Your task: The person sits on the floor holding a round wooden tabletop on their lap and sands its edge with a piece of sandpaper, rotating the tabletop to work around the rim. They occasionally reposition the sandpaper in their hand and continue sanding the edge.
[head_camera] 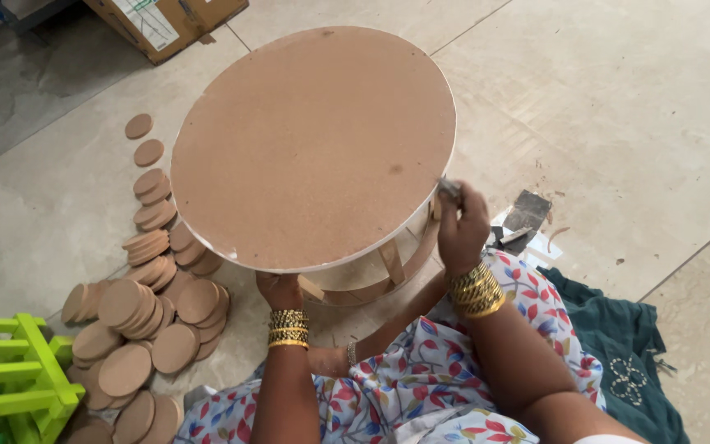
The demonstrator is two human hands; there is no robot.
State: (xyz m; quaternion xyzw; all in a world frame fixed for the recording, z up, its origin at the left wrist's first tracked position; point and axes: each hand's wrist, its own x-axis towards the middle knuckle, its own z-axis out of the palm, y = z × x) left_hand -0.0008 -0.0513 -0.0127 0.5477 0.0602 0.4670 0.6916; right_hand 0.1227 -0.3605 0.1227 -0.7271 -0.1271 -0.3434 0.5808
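I see the right hand (462, 226) clenched on a small grey metal tool (449, 188) at the right rim of the large round brown fibreboard top (314, 144); left hand (279, 289) grips its near underside, fingers hidden.

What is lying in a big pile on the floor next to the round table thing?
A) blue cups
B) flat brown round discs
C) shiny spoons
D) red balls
B: many flat brown discs lie heaped and strung out on the tiled floor, beside the big round board that the left hand steadies from below.
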